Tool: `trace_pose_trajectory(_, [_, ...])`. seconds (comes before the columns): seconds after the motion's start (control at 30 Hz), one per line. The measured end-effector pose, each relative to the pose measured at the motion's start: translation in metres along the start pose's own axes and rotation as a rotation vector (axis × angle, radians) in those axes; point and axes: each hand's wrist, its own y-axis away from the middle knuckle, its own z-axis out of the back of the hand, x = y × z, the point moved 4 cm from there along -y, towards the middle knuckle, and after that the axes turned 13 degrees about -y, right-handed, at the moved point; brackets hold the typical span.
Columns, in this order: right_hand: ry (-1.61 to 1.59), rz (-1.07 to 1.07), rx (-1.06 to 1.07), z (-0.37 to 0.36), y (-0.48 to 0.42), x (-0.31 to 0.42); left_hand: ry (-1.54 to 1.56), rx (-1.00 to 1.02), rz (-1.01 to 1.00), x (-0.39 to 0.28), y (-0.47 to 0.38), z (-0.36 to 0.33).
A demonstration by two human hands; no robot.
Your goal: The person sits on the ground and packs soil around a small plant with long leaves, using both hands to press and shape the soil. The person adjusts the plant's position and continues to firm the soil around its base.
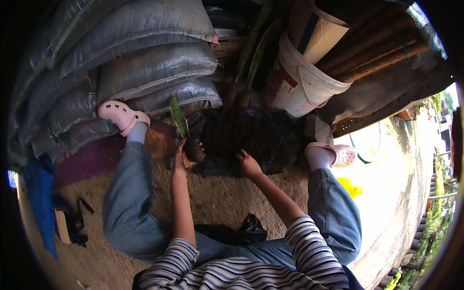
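Observation:
My left hand (181, 159) holds a small snake plant (179, 117) by its dark, rounded root ball or soil-filled bag (194, 150), its single upright leaf pointing away from me. Dark soil (250, 130) lies in front of me on a black plastic sheet or opened bag (214, 168). At the near edge of the soil is my right hand (249, 164), its fingers partly curled and their tips against the dark material; whether they grip anything is not plain.
Stacked grey woven sacks (156, 69) rise at the left. Beyond the soil stand tall snake plant leaves (259, 54) and a white bucket (308, 79) holding a rolled sheet. A stone block (319, 128) sits by my right foot. Black plastic (250, 228) lies between my legs.

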Motion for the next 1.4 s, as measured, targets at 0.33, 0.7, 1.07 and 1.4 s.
trace_pose_trajectory(0.33, [-0.011,0.078,-0.101,-0.017,0.006,0.003,-0.013,0.029,0.011,0.002,-0.002,0.002])
trace_pose_trajectory(0.7, [0.006,0.044,-0.201,-0.009,0.035,-0.011,0.028,0.038,0.017,0.008,-0.002,-0.003])
trace_pose_trajectory(1.07, [-2.195,-0.447,-0.345,0.01,-0.005,-0.017,0.234,0.259,0.1,0.024,0.009,-0.045])
trace_pose_trajectory(1.4, [-1.647,-0.485,-0.383,0.05,-0.008,-0.011,0.31,0.312,0.094,0.029,0.013,-0.061])
